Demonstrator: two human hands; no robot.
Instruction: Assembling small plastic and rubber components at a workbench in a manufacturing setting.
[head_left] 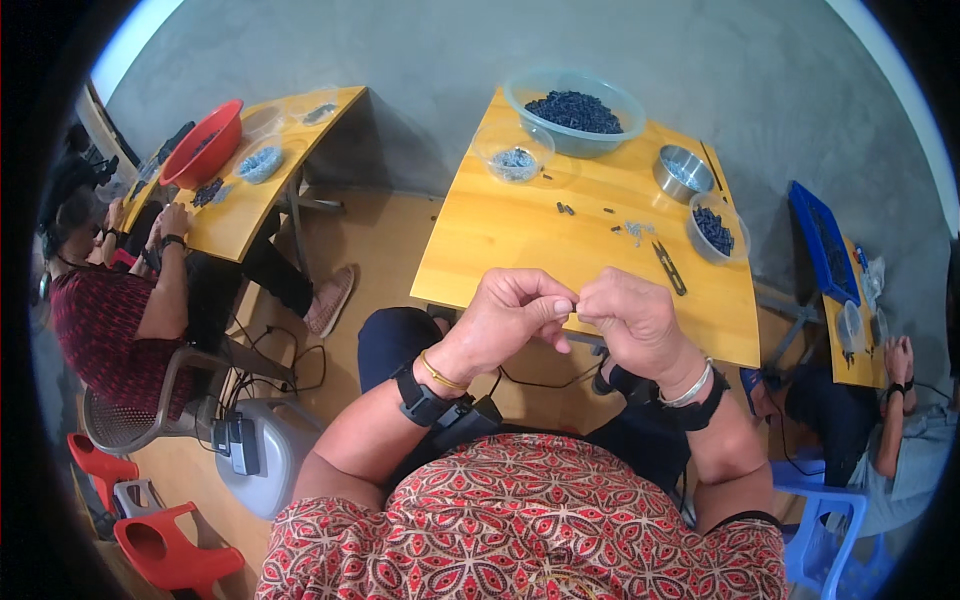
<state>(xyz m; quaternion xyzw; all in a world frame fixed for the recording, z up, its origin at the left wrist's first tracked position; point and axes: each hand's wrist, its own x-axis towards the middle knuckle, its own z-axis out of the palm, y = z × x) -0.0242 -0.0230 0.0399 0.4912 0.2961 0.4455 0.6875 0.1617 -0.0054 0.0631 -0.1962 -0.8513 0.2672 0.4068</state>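
"Because the left hand and the right hand meet above the near edge of the yellow wooden table, at the frame's centre, can you see what they hold?"

"No. The left thumb and forefinger are pinched together, the right fingers curl tightly against them, tips meeting; whether anything sits between, I cannot tell. Such a close grip would suit something tiny."

"And the small dark cylindrical pieces?"

"Most fill the large translucent pale-blue plastic basin at top centre and the clear plastic tub at upper right; the walls presumably stop them rolling off. Loose ones lie above the hands, likely for easy picking."

"Why are the slim black snips right of centre?"

"Probably for quick reach: they lie just above the right hand."

"Counts, then?"

"Two hands, one pair of snips, one basin, one tub, one clear plastic bowl of pale bits below the basin's left side, one round silver metal bowl to its right. About five loose dark pieces; the small silvery bits beside them are too bunched to count."
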